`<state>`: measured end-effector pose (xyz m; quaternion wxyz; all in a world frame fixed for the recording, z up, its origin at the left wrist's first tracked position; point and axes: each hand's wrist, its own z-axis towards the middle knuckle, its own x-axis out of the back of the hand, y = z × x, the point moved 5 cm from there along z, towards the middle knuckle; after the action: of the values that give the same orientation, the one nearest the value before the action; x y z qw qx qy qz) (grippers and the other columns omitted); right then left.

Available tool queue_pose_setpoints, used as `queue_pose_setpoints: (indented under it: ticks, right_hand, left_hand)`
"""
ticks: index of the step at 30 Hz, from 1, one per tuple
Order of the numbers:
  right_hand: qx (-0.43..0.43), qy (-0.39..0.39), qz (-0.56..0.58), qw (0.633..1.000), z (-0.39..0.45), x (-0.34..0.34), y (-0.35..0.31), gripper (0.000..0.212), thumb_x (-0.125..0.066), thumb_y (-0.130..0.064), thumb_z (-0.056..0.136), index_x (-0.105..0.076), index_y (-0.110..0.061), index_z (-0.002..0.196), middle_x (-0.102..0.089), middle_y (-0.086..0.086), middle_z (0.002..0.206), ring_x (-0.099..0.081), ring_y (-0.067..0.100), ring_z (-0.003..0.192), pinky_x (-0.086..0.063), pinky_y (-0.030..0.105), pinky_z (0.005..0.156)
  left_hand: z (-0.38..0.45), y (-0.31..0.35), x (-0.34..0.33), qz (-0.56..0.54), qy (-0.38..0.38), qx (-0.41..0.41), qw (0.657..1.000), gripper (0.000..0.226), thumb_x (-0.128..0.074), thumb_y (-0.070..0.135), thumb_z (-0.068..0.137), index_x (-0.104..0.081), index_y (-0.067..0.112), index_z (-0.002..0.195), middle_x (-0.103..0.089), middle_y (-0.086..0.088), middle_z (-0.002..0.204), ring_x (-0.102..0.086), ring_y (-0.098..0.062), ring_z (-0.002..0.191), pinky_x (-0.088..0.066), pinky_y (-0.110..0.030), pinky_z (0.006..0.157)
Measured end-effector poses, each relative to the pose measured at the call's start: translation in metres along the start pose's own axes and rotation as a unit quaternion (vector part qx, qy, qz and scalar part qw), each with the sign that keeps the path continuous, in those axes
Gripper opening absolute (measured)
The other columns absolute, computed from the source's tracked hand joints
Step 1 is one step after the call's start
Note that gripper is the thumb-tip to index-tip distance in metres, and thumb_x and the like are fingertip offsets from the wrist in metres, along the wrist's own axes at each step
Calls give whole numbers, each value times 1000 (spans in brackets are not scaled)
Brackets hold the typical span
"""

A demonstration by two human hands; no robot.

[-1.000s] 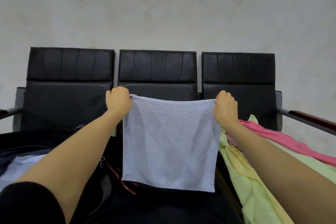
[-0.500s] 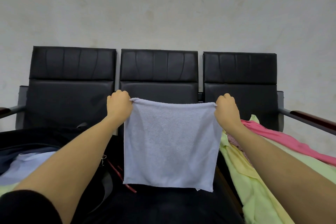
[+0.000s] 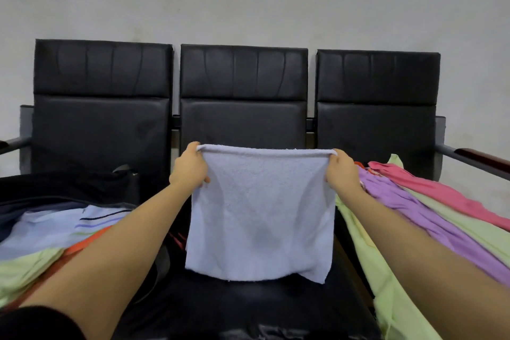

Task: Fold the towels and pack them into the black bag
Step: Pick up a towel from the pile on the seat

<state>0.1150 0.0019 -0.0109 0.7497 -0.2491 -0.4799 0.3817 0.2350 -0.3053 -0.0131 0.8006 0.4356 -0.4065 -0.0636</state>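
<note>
- I see the pale lavender towel (image 3: 259, 212) hanging flat and upright over the middle seat (image 3: 248, 309) of the black bench, its face turned toward me; its top edge runs level from left to right, rolled over slightly, and the cloth falls straight down from there; the shape is close to square, a little taller than wide, so its long axis reads as vertical; the bottom hem sags in a shallow curve and reaches the seat cushion, though whether it touches I cannot tell
- my left hand (image 3: 190, 167) pinches the top left corner, fingers curled round the rolled edge, thumb showing in front of the cloth; the forearm reaches forward and slightly inward from the lower left, a black sleeve (image 3: 36, 324) at its near end
- my right hand (image 3: 340, 170) pinches the top right corner the same way, fingers folded over the edge; that forearm comes in from the lower right; both hands sit at the same height, well apart, keeping the top edge taut
- the black bag (image 3: 69, 188) lies on the left seat with light blue and pale green cloth (image 3: 49, 229) in and over it
- on the right seat lie loose towels (image 3: 414, 201) in purple, pink and yellow-green, just beside my right wrist
</note>
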Motion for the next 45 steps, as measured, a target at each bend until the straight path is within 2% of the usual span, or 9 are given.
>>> queue_pose_setpoints:
  ticks: [4, 10, 14, 18, 23, 32, 36, 40, 45]
  right_hand:
    - [-93, -35, 154, 983, 1, -27, 16, 27, -24, -21, 104, -50, -18, 112, -65, 11, 80, -61, 20, 62, -43, 26, 55]
    - [-174, -54, 247, 952, 17, -54, 18, 20, -27, -23, 103, -47, -24, 109, -59, 9, 108, -60, 26, 96, -52, 41, 83]
    - [-152, -28, 340, 928, 42, -52, -6, 23, -27, -20, 103, -47, -26, 111, -50, 3, 115, -51, 22, 106, -48, 45, 92]
    - [-59, 12, 373, 926, 59, -37, -29, 26, -28, -17, 102, -52, -20, 112, -54, -1, 102, -52, 11, 89, -48, 27, 75]
    - [-2, 8, 356, 935, 49, -35, -23, 24, -34, -15, 95, -57, -24, 97, -58, -8, 98, -52, 10, 92, -43, 27, 80]
    - [-89, -21, 203, 975, -23, -52, 59, 24, -37, -12, 97, -61, -5, 96, -56, 2, 91, -51, 20, 94, -43, 32, 82]
    - [-152, 16, 84, 985, -37, -46, 75, 32, -36, -13, 99, -58, 6, 112, -57, 21, 114, -51, 36, 109, -34, 38, 96]
    - [-158, -24, 47, 986, -49, -49, 77, 33, -42, -22, 95, -57, -4, 72, -49, 3, 73, -48, 27, 86, -36, 40, 94]
    - [-178, -86, 42, 979, -46, -68, 101, 18, -53, -17, 91, -61, -4, 81, -50, 8, 77, -47, 24, 78, -36, 31, 68]
  left_hand:
    - [-5, -20, -35, -195, -51, 107, 974, 45, -19, 24, 101, -24, 33, 145, -70, -16, 82, -60, -24, 55, -40, -27, 50]
    - [19, -25, -68, -327, -87, 177, 924, 41, -22, 43, 100, -25, 48, 140, -57, -7, 125, -62, -31, 97, -46, -51, 89]
    - [56, -1, -61, -380, -28, 121, 916, 39, -23, 39, 101, -29, 50, 138, -35, 2, 147, -47, -29, 122, -34, -50, 98]
    - [73, 24, -39, -414, 37, 11, 910, 41, -22, 29, 102, -31, 43, 140, -27, 1, 152, -35, -21, 133, -32, -43, 112]
    - [43, 19, -30, -427, 93, -17, 899, 38, -22, 24, 104, -34, 31, 139, -40, 8, 128, -42, -13, 118, -37, -23, 93]
    - [-47, -76, -77, -297, 97, 97, 945, 22, -27, 21, 98, -49, 18, 100, -54, -2, 106, -50, -20, 98, -36, -42, 102]
    - [-62, -94, -74, -174, 116, 152, 966, 29, -26, 18, 97, -54, 12, 91, -52, -6, 114, -43, -24, 95, -25, -40, 104]
    - [-63, -101, -71, -74, 124, 150, 978, 36, -31, 20, 95, -50, 7, 67, -55, -9, 80, -42, -22, 72, -23, -35, 88]
    - [-48, -115, -86, 96, 30, 104, 989, 25, -39, 19, 93, -52, 8, 75, -50, -1, 64, -50, -26, 74, -25, -34, 87]
